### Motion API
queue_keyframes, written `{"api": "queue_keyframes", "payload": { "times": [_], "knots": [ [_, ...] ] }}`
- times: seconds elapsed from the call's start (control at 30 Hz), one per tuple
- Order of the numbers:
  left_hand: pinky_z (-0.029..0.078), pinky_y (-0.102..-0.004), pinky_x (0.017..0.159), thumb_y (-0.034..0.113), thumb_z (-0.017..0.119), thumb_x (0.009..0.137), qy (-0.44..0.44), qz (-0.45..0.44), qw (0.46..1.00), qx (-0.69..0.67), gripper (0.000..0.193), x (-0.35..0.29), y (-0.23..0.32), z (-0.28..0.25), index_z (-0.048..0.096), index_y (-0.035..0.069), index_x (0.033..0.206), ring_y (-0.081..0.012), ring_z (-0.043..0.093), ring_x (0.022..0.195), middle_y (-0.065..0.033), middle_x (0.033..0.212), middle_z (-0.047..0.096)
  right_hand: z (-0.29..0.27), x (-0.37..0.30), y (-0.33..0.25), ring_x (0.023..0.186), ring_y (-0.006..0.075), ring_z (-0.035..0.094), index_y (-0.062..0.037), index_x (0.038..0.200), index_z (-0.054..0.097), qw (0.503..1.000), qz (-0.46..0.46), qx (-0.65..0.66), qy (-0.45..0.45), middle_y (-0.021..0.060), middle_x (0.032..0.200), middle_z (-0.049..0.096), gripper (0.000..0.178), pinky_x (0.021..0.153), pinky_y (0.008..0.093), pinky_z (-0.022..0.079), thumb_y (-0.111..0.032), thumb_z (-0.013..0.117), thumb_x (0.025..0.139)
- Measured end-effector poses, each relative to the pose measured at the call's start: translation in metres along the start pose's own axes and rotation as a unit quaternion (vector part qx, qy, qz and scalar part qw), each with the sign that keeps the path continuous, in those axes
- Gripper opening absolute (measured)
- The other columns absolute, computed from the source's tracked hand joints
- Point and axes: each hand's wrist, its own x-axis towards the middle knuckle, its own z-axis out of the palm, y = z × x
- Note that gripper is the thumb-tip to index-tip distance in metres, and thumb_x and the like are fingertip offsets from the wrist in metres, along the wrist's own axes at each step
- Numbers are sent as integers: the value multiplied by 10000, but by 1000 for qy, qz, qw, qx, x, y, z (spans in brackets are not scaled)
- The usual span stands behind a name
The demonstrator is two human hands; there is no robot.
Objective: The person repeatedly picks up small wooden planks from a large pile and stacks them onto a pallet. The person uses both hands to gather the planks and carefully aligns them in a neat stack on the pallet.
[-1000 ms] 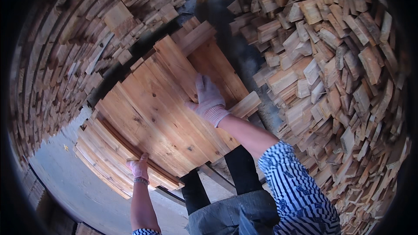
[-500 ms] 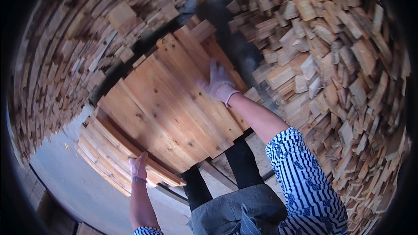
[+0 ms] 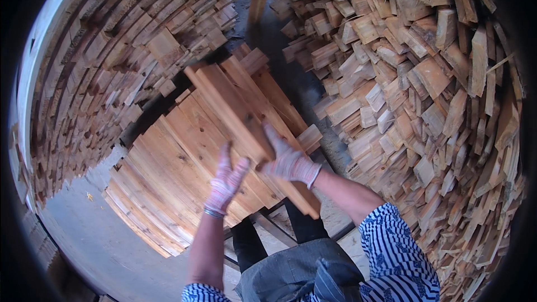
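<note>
Board (image 3: 235, 107) is gripped at its near end by the right hand (image 3: 292, 164), over a row of flat planks (image 3: 179, 154). The left hand (image 3: 226, 182) is spread wide, just beside the board.

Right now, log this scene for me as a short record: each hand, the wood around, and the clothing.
Left hand: gloved, fingers apart, above the boards; contact unclear
Right hand: gloved, against the near end of a plank; grip partly hidden
Plank: sits higher than the boards around it
Boards: side by side
Left wood stack: layered
Right wood pile: short pieces, jumbled
Clothing: blue-and-white patterned sleeves, grey garment at the waist
</note>
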Motion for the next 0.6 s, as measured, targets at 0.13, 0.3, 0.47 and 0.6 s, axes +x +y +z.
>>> {"api": "queue_keyframes", "payload": {
  "times": [0.13, 0.3, 0.47, 0.6],
  "knots": [
    [330, -441, 1146, 476, 747, 851, 212, -62, 945, 242, 935, 42, -31, -57, 270, 16, 1511, -405, 356, 1401, -248, 1523, 354, -46, 29, 29, 1360, 360, 437, -156, 1596, -12, 958, 98, -247, 107, 215, 1547, 327, 1128, 1112, 391, 387, -444, 744, 811],
    [429, -417, 1019, 710, 717, 744, 324, -224, 808, 438, 1070, 105, -103, -124, 299, -13, 1412, -355, 410, 1277, -235, 1386, 340, 4, 84, 74, 1216, 396, 521, -144, 1565, 121, 934, 59, -279, 218, 228, 1398, 427, 987, 1006, 461, 450, -486, 693, 837],
    [445, -379, 959, 719, 745, 710, 224, -337, 865, 297, 1011, 133, -84, -120, 355, 24, 1333, -257, 382, 1181, -150, 1232, 337, 20, 85, 68, 1232, 411, 490, -102, 1508, 240, 934, 23, -276, 227, 232, 1381, 417, 903, 1005, 458, 443, -461, 701, 821],
    [429, -379, 1004, 742, 811, 579, 278, -382, 806, 356, 1111, 143, -69, -104, 286, 37, 1261, -283, 355, 1176, -166, 1234, 316, -11, 72, 82, 1323, 408, 438, -100, 1546, 197, 953, 14, -196, 229, 254, 1459, 397, 955, 1062, 447, 413, -430, 719, 818]
  ]
}}
